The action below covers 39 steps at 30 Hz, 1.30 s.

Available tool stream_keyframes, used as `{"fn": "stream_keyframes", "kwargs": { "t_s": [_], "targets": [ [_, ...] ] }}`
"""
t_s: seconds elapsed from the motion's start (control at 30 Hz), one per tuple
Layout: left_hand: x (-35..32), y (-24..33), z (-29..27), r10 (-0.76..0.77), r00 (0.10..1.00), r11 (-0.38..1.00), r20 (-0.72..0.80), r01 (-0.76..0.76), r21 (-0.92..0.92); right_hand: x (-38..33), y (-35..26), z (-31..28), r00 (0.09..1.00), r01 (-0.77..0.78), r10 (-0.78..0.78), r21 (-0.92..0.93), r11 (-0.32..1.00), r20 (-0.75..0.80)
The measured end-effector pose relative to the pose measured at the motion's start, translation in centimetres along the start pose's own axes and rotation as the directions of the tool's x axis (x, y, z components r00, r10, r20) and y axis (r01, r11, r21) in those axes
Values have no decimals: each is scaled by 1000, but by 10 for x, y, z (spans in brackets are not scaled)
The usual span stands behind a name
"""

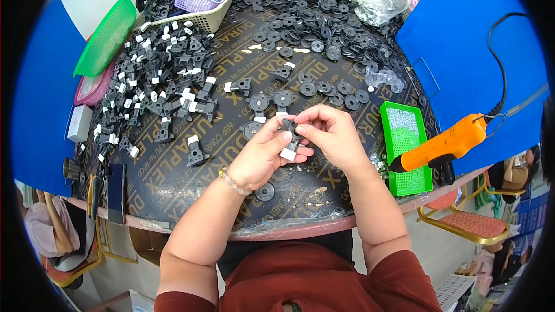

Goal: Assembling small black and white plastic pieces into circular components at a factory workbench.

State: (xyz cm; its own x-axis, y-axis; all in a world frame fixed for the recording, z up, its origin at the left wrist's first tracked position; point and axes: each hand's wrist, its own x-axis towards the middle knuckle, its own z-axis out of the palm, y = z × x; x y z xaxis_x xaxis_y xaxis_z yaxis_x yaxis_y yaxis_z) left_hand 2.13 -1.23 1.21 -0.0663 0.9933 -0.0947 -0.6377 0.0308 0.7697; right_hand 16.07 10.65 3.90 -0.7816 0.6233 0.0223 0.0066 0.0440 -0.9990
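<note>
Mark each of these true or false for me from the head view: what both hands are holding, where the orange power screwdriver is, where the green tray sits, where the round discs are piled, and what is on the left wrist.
1. Both the left hand and the right hand grip one small black part with a white end. True.
2. The orange power screwdriver lies at the table's left edge. False: it hangs at the right, over the green tray.
3. The green tray holds black discs. False: it holds small silvery pieces.
4. The pile of black discs is at the far side of the table. True.
5. A bead bracelet is on the left wrist. True.
</note>
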Motion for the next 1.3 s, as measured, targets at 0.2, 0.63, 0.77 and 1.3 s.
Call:
{"fn": "stream_keyframes", "kwargs": {
  "t_s": [0.2,0.63,0.77,1.3],
  "targets": [
    [1,1,-6,-58,997,996,-45,55,-64,11,2,-16,818,271,-514,-614,741,-259],
    [3,6,-7,48,974,998,-220,-36,56,30,45,-40,985,-20,-154,-934,356,-80],
    [2,6,-11,57,978,997,-201,-44,67,23,33,-35,987,-49,-129,-937,346,-99],
    [1,12,-8,44,984,999,-173,-47,-13,18,32,-20,995,-81,-59,-996,48,-84]
  ]
}}
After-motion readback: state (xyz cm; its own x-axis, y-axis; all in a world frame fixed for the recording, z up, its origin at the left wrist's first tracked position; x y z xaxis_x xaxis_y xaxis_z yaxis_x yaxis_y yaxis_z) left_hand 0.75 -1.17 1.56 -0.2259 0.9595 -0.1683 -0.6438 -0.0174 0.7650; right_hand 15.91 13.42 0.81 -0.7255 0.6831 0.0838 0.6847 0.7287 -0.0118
